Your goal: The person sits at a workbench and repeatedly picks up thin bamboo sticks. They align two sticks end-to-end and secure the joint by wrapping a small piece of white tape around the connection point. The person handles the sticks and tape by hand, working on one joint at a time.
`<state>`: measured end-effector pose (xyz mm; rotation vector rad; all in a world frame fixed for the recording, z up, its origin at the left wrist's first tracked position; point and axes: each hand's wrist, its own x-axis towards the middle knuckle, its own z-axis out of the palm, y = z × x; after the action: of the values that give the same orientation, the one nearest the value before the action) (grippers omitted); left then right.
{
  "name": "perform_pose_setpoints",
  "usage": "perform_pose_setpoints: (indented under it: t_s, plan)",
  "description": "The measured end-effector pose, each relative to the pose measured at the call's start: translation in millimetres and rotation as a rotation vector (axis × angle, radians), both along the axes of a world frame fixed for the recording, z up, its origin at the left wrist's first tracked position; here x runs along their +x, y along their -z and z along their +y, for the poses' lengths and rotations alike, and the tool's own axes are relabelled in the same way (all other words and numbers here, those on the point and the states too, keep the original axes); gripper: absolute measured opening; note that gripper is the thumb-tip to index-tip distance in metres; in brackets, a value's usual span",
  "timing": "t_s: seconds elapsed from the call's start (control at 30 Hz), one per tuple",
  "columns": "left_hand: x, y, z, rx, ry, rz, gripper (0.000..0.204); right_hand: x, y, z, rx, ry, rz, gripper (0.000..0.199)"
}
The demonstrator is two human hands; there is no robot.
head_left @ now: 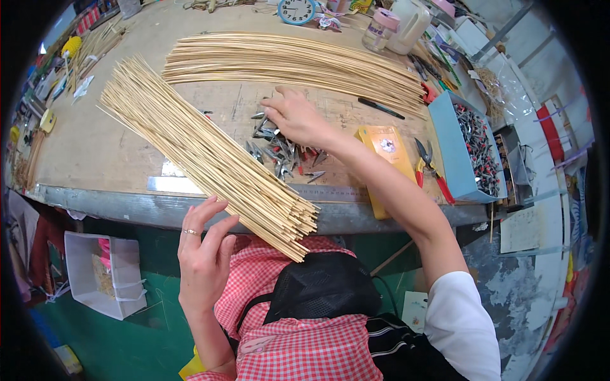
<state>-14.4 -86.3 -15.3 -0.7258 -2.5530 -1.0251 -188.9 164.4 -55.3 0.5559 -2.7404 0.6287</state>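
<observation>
Slantwise, sticks lie between hands — perhaps touching left.

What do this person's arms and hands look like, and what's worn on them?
The left hand and right hand are ungloved. A slim metal ring circles a left finger. A short, plain white sleeve covers the right upper arm, leaving the forearm bare.
</observation>
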Motion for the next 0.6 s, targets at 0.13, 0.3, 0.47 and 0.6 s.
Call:
perform_pose_setpoints:
  t_s: [0.13, 0.3, 0.47, 0.6]
  plan:
    - [-2, 1, -4, 0.017, -0.013, -0.005, 0.021, -4, -23, 25, -0.122, -0.046, -0.007, 0.025]
    - [-1, 0, -6, 0.036, -0.023, 0.028, 0.022, -10, -36, 100, 0.124, 0.254, 0.037, 0.017]
    - [-2, 1, -1, 0.059, -0.019, 0.049, 0.021, 7, -20, 198, 0.593, 0.334, -0.084, 0.014]
    - [-2, 3, 0, 0.063, 0.001, 0.056, 0.022, 29, -27, 226, 0.647, 0.365, -0.172, 0.016]
